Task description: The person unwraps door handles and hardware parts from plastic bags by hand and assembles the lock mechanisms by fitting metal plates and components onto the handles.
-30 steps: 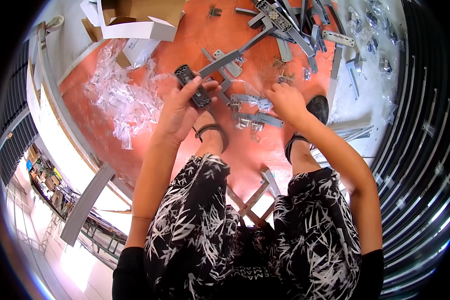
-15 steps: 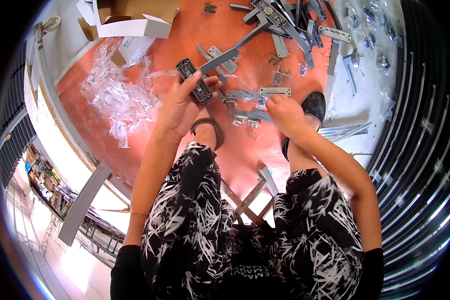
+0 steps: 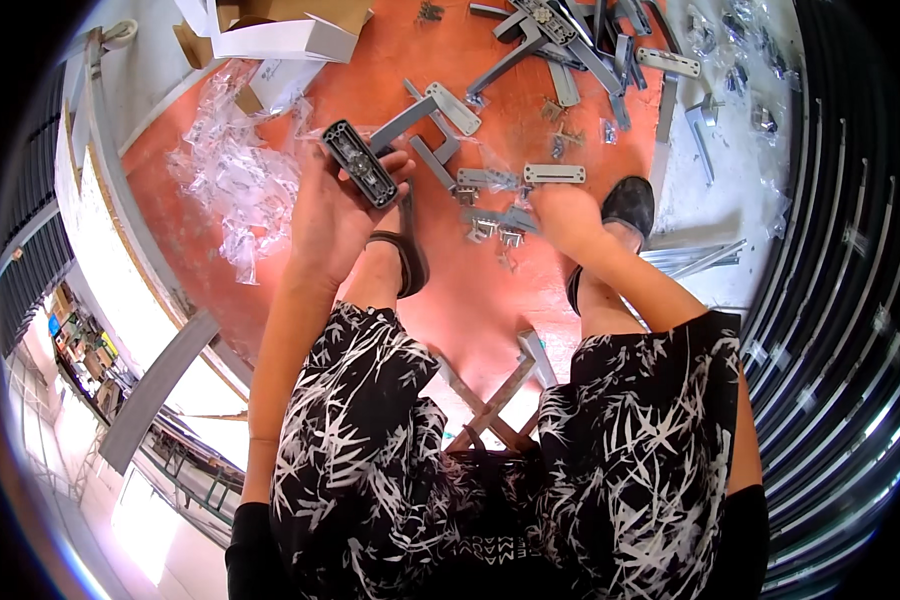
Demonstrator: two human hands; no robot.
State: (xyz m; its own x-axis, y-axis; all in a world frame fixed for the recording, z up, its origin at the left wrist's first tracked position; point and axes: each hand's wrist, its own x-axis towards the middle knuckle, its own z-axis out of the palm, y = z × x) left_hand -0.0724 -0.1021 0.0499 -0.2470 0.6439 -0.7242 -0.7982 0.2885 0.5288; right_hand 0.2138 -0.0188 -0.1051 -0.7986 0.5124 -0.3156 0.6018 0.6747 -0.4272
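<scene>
Head view: cradles a dark plate [image 3: 360, 163] in cupped left hand [image 3: 328, 220], left of centre above the orange floor [image 3: 470, 285]; oblong, rigid-looking, round-ended, hollow-faced, tilted. Holds right hand [image 3: 567, 220] low, near shiny metal fittings [image 3: 484, 229] and a flat, holed strip [image 3: 555, 173]; cannot tell whether narrow, wide or gripping, with fingertips hidden. Just right, crowding that side, a black shoe [image 3: 628, 205]. Far right, heaped grey handles [image 3: 595, 62]; left, crumpled clear film [image 3: 235, 175]; farther, a carton [image 3: 280, 40].
</scene>
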